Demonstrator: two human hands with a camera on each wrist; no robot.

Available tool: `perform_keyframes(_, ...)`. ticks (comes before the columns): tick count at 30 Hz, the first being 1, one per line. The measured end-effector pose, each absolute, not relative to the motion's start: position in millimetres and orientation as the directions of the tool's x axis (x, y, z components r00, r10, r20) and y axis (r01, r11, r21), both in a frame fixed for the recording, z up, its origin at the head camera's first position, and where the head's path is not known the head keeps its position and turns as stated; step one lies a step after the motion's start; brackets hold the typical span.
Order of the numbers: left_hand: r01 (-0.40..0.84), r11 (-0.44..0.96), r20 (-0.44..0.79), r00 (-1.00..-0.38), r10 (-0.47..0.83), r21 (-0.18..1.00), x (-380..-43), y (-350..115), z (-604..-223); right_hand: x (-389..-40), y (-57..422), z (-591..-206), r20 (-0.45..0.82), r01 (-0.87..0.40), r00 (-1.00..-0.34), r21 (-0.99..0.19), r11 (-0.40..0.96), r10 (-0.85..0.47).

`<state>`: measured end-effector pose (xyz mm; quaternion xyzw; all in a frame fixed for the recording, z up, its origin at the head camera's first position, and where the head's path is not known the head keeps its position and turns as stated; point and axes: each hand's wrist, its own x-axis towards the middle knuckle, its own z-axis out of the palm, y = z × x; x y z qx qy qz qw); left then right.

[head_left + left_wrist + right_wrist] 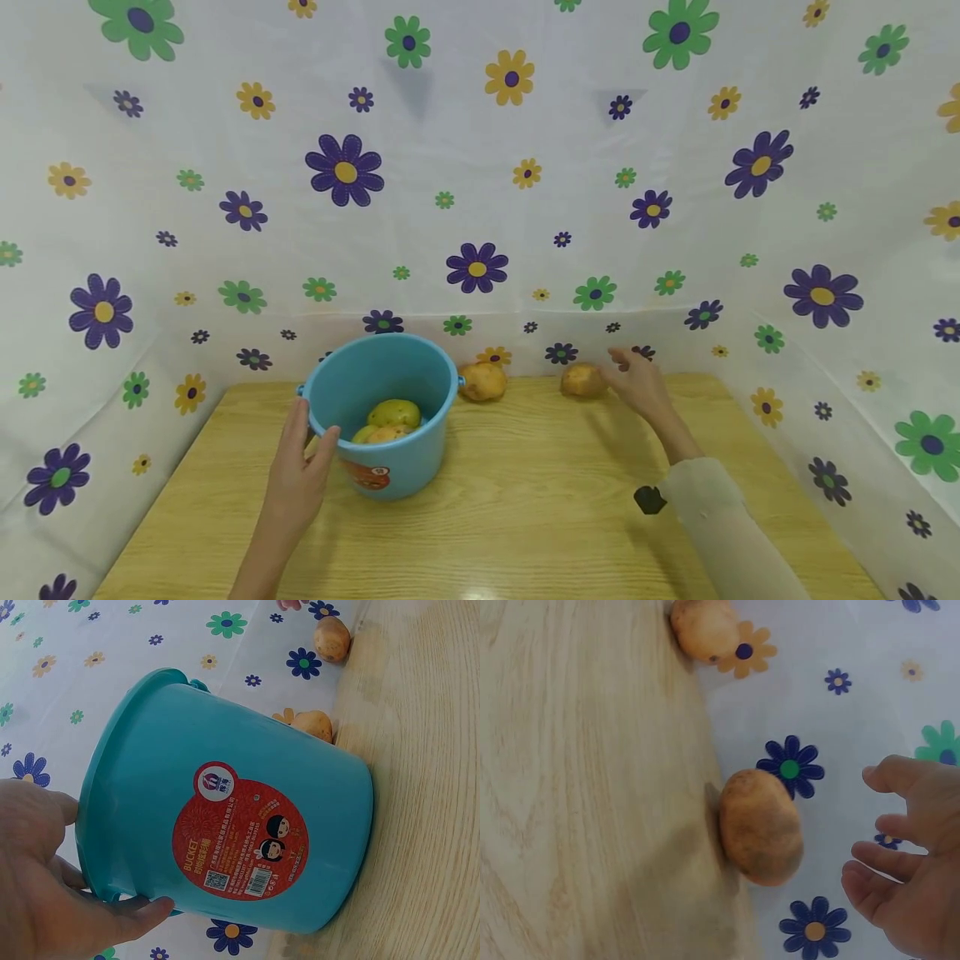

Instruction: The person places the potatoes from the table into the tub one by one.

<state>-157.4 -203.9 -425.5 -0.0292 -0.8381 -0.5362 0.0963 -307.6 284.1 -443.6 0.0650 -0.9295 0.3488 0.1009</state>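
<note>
A blue plastic bucket (420, 457) with a red label stands left of centre, and yellowish potatoes (394, 413) lie inside it. At its near left rim my left hand (294, 475) grips the edge, thumb on the outer wall; in the left wrist view the hand (52, 892) is beside the handle joint. My right hand (637, 385) hovers just right of a brown potato (582, 380) at the table's back edge. Its loosely bent fingers hold nothing, and the right wrist view shows a gap between them and that potato (761, 827).
Another potato (483, 381) sits right behind the bucket's right side, against the backdrop. A white flowered sheet (570, 192) encloses the back and both sides of the wooden table (525, 500). By the right cuff is a small black piece (649, 500).
</note>
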Motion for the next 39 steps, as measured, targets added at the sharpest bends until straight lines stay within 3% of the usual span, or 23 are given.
perform_keyframes(13, 0.173, 0.406, 0.211, -0.976, -0.050, 0.897, -157.1, -201.1, -426.1, -325.9, 291.2, -476.9, 0.215, -0.204, -0.973, -0.604, 0.770, -0.089)
perform_keyframes(39, 0.151, 0.430, 0.199, -0.978, -0.069, 0.890, -156.6, -202.8, -426.1, -341.0, 288.4, -502.8, 0.184, -0.218, -0.974, -0.611, 0.761, -0.131)
